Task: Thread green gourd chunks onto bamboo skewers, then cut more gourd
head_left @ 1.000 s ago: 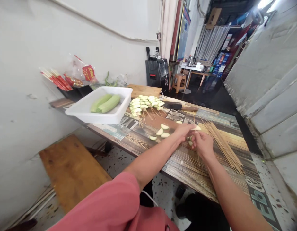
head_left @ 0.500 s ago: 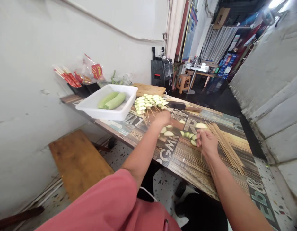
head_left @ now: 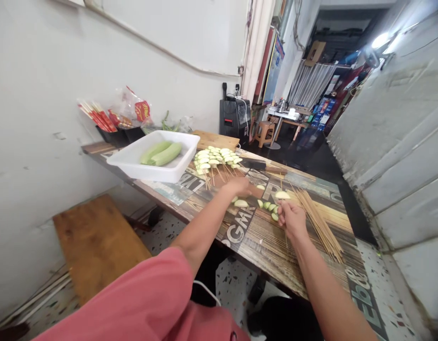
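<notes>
My right hand (head_left: pixel 292 219) is closed on a thin wooden skewer (head_left: pixel 281 180) held upright, with one pale zucchini slice (head_left: pixel 282 195) threaded on it just above the fingers. My left hand (head_left: pixel 241 186) reaches down low over the table by the cut slices. Its fingers are curled together, and what they hold, if anything, is hidden. Loose zucchini slices (head_left: pixel 241 203) lie just below that hand. A row of smaller green-edged pieces (head_left: pixel 267 205) lies between my hands. Beyond my left hand is a pile of skewered zucchini slices (head_left: pixel 217 157), with sticks pointing toward me.
A bundle of bare skewers (head_left: pixel 320 227) lies right of my right hand. A knife (head_left: pixel 261 165) rests behind the slices. A white tub (head_left: pixel 144 173) holds two whole zucchini (head_left: pixel 165 154). A wooden board (head_left: pixel 215 140) lies at the back, and a bench (head_left: pixel 98 246) stands lower left.
The view has shifted, so the table appears slightly lower and further left. My left hand has lowered a little further over the loose slices. My right hand still holds the skewer with its slice.
</notes>
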`<act>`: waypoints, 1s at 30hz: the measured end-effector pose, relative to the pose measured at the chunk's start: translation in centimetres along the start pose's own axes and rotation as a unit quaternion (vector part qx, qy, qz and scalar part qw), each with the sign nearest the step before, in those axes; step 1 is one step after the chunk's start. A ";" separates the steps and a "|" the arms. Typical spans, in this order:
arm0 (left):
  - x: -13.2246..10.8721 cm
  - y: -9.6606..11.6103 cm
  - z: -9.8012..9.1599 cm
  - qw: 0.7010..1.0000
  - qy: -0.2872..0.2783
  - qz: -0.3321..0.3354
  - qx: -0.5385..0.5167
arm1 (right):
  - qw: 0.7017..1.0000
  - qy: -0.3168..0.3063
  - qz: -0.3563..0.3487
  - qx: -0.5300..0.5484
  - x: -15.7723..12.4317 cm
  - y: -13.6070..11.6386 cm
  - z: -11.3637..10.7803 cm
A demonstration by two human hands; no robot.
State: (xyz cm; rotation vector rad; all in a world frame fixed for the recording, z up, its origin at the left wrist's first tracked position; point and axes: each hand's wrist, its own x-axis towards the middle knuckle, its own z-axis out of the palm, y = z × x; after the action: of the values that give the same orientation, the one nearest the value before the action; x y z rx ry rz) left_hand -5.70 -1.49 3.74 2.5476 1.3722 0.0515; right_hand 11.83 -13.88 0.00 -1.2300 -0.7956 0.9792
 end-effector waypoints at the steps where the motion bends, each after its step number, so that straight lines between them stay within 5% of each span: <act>1: 0.0 -0.1 0.0 1.000 -0.003 0.008 0.006 | 1.000 -0.002 0.001 0.000 0.0 0.0 0.0; 9: 1.1 -2.0 1.2 0.997 -0.027 0.068 0.039 | 1.000 -0.015 0.011 -0.003 0.0 0.2 0.1; 13: 1.6 -0.7 1.6 0.977 0.041 0.100 -0.185 | 1.000 -0.019 0.005 -0.004 -0.2 0.1 0.2; 15: 2.1 0.6 2.0 0.902 0.063 0.086 -0.419 | 0.999 -0.027 -0.011 -0.021 -0.4 0.1 0.2; 17: 2.8 1.8 2.4 0.777 0.062 0.031 -0.626 | 0.997 -0.047 -0.026 -0.058 -0.7 0.1 0.2; 20: 3.8 2.7 2.8 0.633 0.075 -0.045 -0.770 | 0.987 -0.084 -0.028 -0.136 -1.2 0.0 0.2; 25: 4.0 2.1 2.8 0.518 0.081 -0.059 -0.849 | 0.978 -0.095 -0.021 -0.185 -2.1 -0.4 0.4; 30: 3.6 2.0 2.2 0.477 0.089 -0.084 -0.870 | 0.977 -0.087 -0.035 -0.193 -2.6 -0.8 0.7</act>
State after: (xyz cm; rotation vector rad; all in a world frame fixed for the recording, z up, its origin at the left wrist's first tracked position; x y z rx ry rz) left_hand -1.68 0.00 1.72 0.5795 0.6354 1.0493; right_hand 10.31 -16.01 0.95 -1.4487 -1.2014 0.9087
